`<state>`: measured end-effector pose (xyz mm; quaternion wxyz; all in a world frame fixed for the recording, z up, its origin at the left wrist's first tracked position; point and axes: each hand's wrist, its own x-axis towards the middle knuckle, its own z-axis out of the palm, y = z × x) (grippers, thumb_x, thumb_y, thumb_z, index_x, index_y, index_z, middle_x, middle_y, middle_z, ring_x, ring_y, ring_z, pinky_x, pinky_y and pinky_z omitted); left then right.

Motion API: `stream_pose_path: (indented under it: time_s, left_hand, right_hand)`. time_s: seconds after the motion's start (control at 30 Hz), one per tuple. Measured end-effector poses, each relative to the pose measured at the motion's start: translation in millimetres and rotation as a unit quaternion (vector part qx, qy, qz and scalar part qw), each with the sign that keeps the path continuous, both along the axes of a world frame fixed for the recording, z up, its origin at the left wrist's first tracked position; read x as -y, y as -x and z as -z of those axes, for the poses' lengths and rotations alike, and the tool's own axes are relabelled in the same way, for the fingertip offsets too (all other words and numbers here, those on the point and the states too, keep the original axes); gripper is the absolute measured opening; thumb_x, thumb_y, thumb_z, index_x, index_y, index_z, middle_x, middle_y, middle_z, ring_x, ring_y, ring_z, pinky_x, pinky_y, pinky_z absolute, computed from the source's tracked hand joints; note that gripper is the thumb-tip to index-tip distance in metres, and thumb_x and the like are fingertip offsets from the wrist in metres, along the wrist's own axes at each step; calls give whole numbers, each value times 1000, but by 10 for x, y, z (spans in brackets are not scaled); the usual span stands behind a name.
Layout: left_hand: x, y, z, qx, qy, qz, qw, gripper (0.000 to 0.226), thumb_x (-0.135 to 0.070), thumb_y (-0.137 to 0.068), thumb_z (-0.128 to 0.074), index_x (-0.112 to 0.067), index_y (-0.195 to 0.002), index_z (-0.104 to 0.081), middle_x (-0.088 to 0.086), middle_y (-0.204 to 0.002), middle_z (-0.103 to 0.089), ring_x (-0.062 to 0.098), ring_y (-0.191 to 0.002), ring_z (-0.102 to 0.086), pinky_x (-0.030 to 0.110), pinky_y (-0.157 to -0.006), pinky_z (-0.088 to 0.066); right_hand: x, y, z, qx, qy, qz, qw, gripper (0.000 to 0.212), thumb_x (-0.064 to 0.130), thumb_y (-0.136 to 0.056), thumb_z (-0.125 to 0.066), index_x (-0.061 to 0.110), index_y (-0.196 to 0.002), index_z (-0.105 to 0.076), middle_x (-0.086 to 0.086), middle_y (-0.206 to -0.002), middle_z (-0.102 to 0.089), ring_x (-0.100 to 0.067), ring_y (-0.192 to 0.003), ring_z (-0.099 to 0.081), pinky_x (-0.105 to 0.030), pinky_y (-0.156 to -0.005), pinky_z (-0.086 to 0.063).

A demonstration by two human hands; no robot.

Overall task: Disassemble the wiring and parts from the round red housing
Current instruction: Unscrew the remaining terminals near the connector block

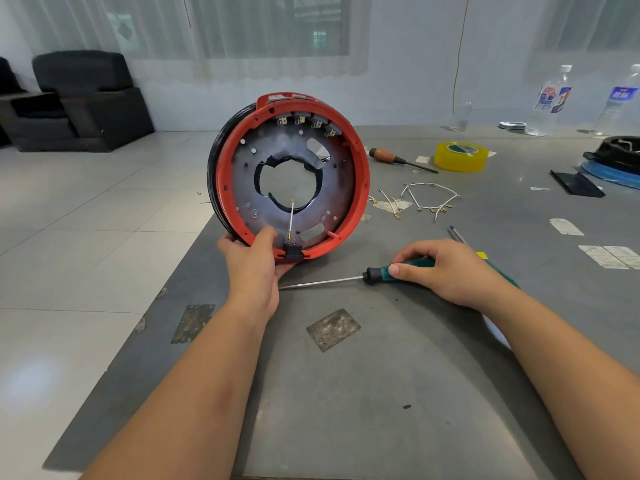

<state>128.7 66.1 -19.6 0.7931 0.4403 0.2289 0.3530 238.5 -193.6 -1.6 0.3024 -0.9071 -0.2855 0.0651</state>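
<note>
- The round red housing (pixel 360 188) stands on edge at the near-left part of the grey table (pixel 381 393), its open side facing the camera: a glossy red plastic ring around a dull grey metal plate with a large ragged central hole and two oblong slots.
- Small metal clips (pixel 299 120) line the inside of the rim at the top; a black connector (pixel 291 250) with pins sits in the bottom rim, and one thin white wire (pixel 291 216) rises from it.
- Removed white wires (pixel 429 199) with brass terminals lie loose on the table just right of the housing.
- Farther right lie a wooden-handled screwdriver (pixel 388 156) and a roll of yellow tape (pixel 460 156); two clear bottles (pixel 550 98) carry blue labels too blurred to read.
- The left hand (pixel 256 261) grips the housing's bottom edge, thumb pressed on the metal plate, fingers curled behind the rim.
- The right hand (pixel 443 271) curls around the green handle of a long-shafted screwdriver (pixel 377 273) lying flat on the table, its tip pointing toward the left wrist.
</note>
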Motion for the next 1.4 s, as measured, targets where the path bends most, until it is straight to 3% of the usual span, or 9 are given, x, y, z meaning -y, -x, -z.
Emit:
stream_pose_path:
  time_s: [0.17,0.3,0.4,0.53,0.67,0.73,0.9,1.13,1.4]
  left_hand:
    - [15,-8,-4,2,0,-4,1000,41,1,-93,-59,-23,-122,-41,1,-112,-62,22,-100,-73,50,-75,-67]
    - [20,-9,-4,-1,-5,-6,1000,39,1,-93,-60,-21,-119,-40,4,-113,-61,23,-97,-73,47,-73,-67]
    - [15,-16,0,1,-9,-10,1000,41,0,-94,-61,-19,-124,-40,4,-113,-62,24,-97,-74,44,-70,-66]
    - [16,-31,16,-7,-13,-20,1000,39,-2,-95,-61,-19,-122,-41,6,-111,-62,26,-98,-72,44,-70,-66]
    - [-15,-43,49,-17,-21,-22,999,37,-3,-94,-62,-22,-118,-41,6,-105,-60,23,-91,-67,38,-67,-65]
    - [-21,-50,60,-18,-23,-22,999,37,-3,-94,-61,-22,-119,-41,7,-101,-58,23,-87,-63,35,-65,-62]
    - [-27,-69,71,-20,-22,-22,999,38,-2,-94,-60,-21,-120,-40,8,-101,-58,28,-90,-61,47,-79,-62]
    - [-39,-76,88,-21,-18,-28,999,43,-3,-93,-62,-21,-125,-40,6,-101,-60,24,-89,-64,44,-77,-62]
    - [-31,-76,77,-25,-21,-34,999,39,-5,-93,-64,-27,-117,-41,4,-101,-60,22,-86,-64,41,-71,-60]
  right_hand:
    - [-70,65,-31,62,-27,-10,998,26,59,-86,-70,40,-105,-70,19,-108,-65,-2,-103,-59,-25,-82,-44]
    - [-402,210,-177,85,-152,-38,984,7,39,-91,-74,35,-96,-74,18,-93,-69,5,-90,-62,-8,-72,-43]
    - [-784,304,-278,70,-154,-92,981,4,28,-91,-74,28,-94,-77,16,-86,-71,4,-81,-64,-7,-74,-44]
    - [-1256,371,-325,-42,-177,-76,980,10,24,-94,-69,16,-93,-75,10,-60,-67,-1,-52,-62,-15,-56,-48]
    - [-1525,430,-251,-179,-222,-11,958,18,23,-97,-66,9,-88,-71,4,-50,-62,-11,-38,-53,-19,-38,-39]
    - [-1595,469,-198,-222,-245,10,944,18,23,-96,-68,9,-84,-71,4,-49,-61,-11,-37,-50,-18,-37,-37]
    - [-1654,502,-131,-246,-292,22,924,14,18,-93,-68,6,-86,-73,3,-48,-59,-12,-36,-47,-19,-37,-34]
    - [-1639,514,-46,-246,-340,-1,908,9,17,-96,-67,16,-90,-73,8,-49,-56,-10,-37,-46,-18,-37,-35]
    - [-1608,528,-32,-229,-367,-21,901,9,18,-99,-65,16,-94,-72,8,-54,-59,-10,-41,-52,-21,-39,-41]
